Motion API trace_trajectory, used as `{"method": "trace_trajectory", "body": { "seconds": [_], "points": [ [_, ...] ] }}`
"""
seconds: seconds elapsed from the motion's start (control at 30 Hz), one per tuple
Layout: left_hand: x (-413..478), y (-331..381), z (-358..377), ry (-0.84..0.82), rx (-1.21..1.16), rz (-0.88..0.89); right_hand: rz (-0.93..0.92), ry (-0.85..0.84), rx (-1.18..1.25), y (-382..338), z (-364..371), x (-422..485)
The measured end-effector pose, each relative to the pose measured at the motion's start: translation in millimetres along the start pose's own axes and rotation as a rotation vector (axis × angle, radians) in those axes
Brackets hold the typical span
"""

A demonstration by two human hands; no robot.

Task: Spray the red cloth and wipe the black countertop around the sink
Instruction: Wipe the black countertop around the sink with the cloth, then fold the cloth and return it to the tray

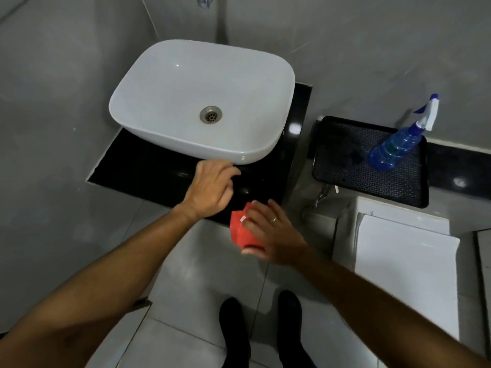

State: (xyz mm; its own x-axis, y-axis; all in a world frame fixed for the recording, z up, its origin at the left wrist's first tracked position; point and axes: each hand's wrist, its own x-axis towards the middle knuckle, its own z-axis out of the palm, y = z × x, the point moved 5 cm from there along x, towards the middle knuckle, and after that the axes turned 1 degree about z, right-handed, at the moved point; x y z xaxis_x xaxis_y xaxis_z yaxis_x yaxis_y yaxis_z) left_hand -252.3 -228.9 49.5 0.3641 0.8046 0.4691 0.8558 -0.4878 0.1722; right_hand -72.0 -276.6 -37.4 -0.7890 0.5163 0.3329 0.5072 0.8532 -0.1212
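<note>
A person's right hand point(268, 232), a ring on one finger, grips a folded red cloth point(243, 229) at the front edge of the black counter point(148, 166), just off its right front corner. The left hand point(212, 188) reaches out empty, fingers loosely curled, above the counter just below the rim of the white vessel sink point(202, 99). A blue spray bottle point(398, 144) leans on a black tray point(345, 166) to the right, well apart from both hands. The sink covers most of the counter, leaving bare strips at front and right.
</note>
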Motion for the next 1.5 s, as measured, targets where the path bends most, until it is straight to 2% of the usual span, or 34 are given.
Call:
{"method": "trace_trajectory", "body": {
  "seconds": [0.07,0.13,0.2,0.3,0.4,0.5,0.57,0.63,0.7,0.77,0.87,0.93,0.97,1.0,1.1,1.17,1.23,1.33,1.43,1.5],
  "points": [
    [36,-1,-6,0.093,0.005,-0.034,0.039,-0.150,-0.115,-13,22,-5],
    [74,-7,-2,0.036,0.028,-0.150,0.086,-0.217,-0.197,-13,32,-5],
    [98,-14,11,-0.139,0.117,-0.242,0.082,-0.187,-0.199,-9,32,-7],
    [106,-20,25,-0.299,0.193,-0.236,0.093,-0.104,-0.156,-6,28,-14],
    [106,-24,29,-0.339,0.174,-0.241,0.082,-0.063,-0.098,-2,24,-23],
    [106,-24,28,-0.361,0.126,-0.219,-0.034,-0.040,-0.043,7,16,-33],
    [105,-25,27,-0.365,0.051,-0.195,-0.130,-0.062,-0.024,14,7,-44],
    [103,-25,27,-0.368,-0.005,-0.186,-0.133,-0.119,-0.027,28,-9,-52],
    [102,-26,27,-0.364,-0.026,-0.194,0.000,-0.138,-0.011,53,-33,-53],
    [108,-19,23,-0.299,-0.045,-0.183,0.198,-0.079,0.004,86,-66,-48],
    [131,22,17,-0.071,-0.190,0.000,0.420,-0.008,0.082,130,-104,-31],
    [156,62,27,-0.014,-0.359,0.048,0.488,0.038,0.178,153,-119,-18],
    [171,76,38,-0.057,-0.461,-0.045,0.521,0.069,0.236,166,-124,-12],
    [185,85,52,-0.152,-0.566,-0.215,0.564,0.093,0.304,179,-127,-6],
    [214,99,106,-0.606,-0.965,-0.729,0.689,0.115,0.495,224,-130,2],
    [218,97,136,-0.762,-1.203,-0.898,0.715,0.109,0.582,245,-128,3],
    [220,92,164,-0.769,-1.328,-0.964,0.695,0.098,0.616,269,-123,2],
    [220,85,205,-0.633,-1.411,-1.052,0.726,0.107,0.562,297,-107,-3],
    [221,82,236,-0.440,-1.444,-1.193,1.059,0.205,0.653,315,-80,-24],
    [219,78,256,-0.362,-1.441,-1.285,1.358,0.283,0.953,320,-50,-44]
  ]
}}
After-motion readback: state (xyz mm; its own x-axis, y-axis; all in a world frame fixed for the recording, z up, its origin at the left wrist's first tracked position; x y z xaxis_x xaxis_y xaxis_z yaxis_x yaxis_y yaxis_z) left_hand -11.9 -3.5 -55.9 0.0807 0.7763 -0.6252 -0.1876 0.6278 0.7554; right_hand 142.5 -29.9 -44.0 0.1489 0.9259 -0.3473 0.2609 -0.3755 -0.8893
